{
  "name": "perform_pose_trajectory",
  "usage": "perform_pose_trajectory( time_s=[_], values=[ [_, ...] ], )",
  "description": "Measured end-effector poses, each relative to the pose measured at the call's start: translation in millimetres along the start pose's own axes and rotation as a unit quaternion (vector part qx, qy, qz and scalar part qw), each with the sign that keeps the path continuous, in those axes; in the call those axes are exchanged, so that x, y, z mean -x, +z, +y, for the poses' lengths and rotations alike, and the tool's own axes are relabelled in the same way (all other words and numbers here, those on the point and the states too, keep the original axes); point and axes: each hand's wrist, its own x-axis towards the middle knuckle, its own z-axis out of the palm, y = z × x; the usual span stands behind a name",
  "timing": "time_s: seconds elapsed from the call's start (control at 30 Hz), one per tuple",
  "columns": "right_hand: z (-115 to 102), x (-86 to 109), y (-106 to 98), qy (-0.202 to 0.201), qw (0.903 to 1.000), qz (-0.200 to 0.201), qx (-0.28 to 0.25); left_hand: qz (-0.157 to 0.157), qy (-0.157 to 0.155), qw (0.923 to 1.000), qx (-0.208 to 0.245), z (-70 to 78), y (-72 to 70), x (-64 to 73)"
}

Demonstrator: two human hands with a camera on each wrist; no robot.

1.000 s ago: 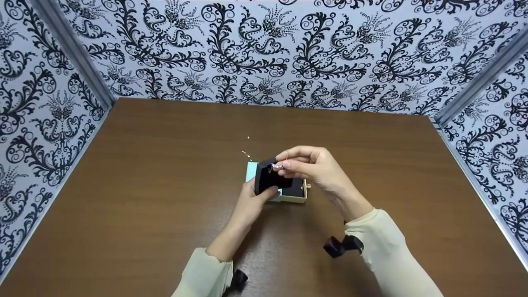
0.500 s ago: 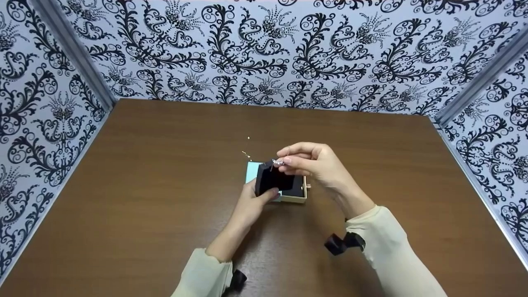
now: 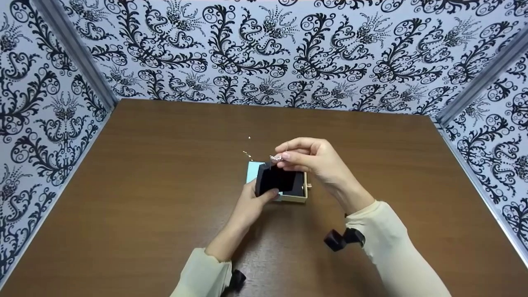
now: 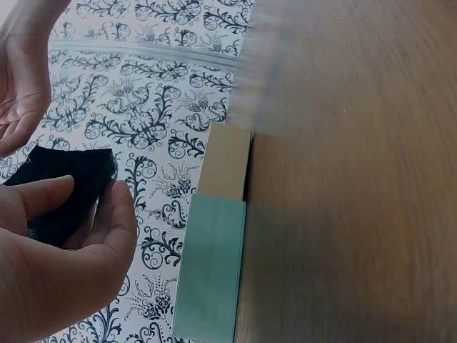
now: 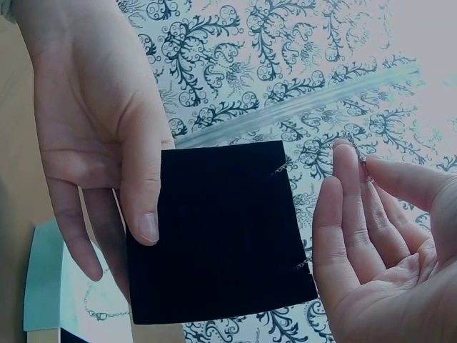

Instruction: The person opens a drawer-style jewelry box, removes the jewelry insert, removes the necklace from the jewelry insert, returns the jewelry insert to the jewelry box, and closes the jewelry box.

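My left hand (image 3: 249, 206) holds a black velvety jewellery pad (image 3: 275, 180) by its edge, thumb on its face and fingers behind. The pad is tilted up above the small box. My right hand (image 3: 319, 163) pinches a sparkling chain (image 3: 275, 157) between thumb and fingers, just over the pad's upper edge. In the right wrist view, short lengths of fine chain show at two spots on the pad's edge (image 5: 221, 236) nearest the right hand (image 5: 389, 250). Whether it is a bracelet or a necklace, I cannot tell. The left wrist view shows the left hand (image 4: 78, 264) gripping the pad.
Below the hands lies a box with a turquoise sleeve (image 3: 253, 171) and a pulled-out drawer (image 3: 295, 199) with a black lining. A thin gold chain (image 3: 247, 154) lies on the brown table (image 3: 144, 185) behind it. Patterned walls (image 3: 264, 49) border the table.
My right hand has moved slightly up and away from the pad, lifting the sparkling chain from its face to above its upper edge. The left hand has stayed nearly still, the pad turning slightly.
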Motion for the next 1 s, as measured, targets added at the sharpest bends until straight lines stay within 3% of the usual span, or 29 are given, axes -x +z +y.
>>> perform_pose_trajectory(
  time_s=[1.0],
  values=[
    [-10.1, -2.3, -2.4, 0.006, 0.9998, 0.016, -0.008, -0.018, -0.013, 0.9994, 0.025, -3.3, 2.6, 3.0]
  ],
)
